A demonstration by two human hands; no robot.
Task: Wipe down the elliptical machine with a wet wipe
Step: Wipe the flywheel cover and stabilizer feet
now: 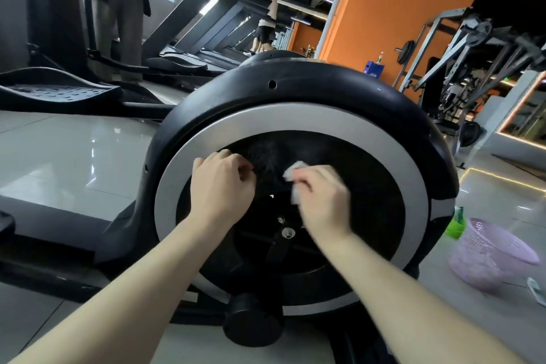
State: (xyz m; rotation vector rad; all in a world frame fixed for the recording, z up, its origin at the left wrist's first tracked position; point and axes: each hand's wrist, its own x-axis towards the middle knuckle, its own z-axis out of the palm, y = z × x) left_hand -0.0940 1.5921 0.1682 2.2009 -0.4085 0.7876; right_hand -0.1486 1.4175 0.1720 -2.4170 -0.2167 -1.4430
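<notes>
Glossy pale floor tiles run through a gym with an orange wall at 1 o'clock, a row of treadmills at 11 o'clock and a grey weight rack at 2 o'clock. Filling the middle is the elliptical, seen at its round black flywheel housing, with a silver ring around a black disc. No brand or label can be read on it. The left hand rests on the disc at about 10 o'clock from the hub bolt, its grip curled together with nothing seen in it. The right hand, blurred, lies just beside it at about 1 o'clock from the bolt, its grip clamped on the white wipe. The wipe is crumpled, sticks out past the knuckles at 12 o'clock from the bolt, and is pressed to the disc. A black crank hangs down from the bolt toward 6 o'clock. On the floor at 4 o'clock of the housing lies a lilac basket, tipped on its side, with a green bottle just beside it, partly hidden by the housing. A blue box stands at the foot of the orange wall; its white lettering is too small to read. At 10 o'clock sits a black pedal, and behind it stands a person in tan trousers.
</notes>
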